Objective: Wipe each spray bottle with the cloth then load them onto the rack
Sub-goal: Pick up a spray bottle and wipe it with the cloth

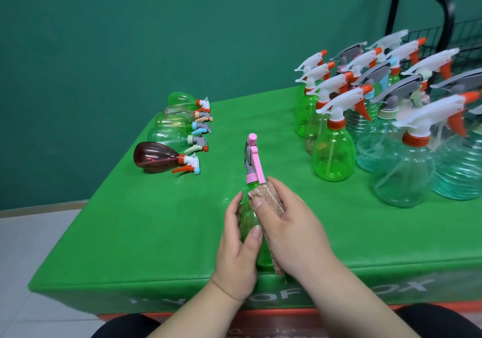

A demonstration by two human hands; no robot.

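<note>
The left hand (236,254) is curled round the body of a green spray bottle (249,220), thumb across its front, while the right hand (294,230) grips a speckled brown cloth (268,194) and presses it against the bottle's right side and shoulder. The bottle is held over the near middle of the green table (156,220), its pink trigger head (253,160) pointing away from the person. To the left, five bottles lie on their sides in a row, the nearest a dark brown one (154,157); to the right stands a crowd of upright bottles (333,152), with the black wire rack (448,24) behind them.
</note>
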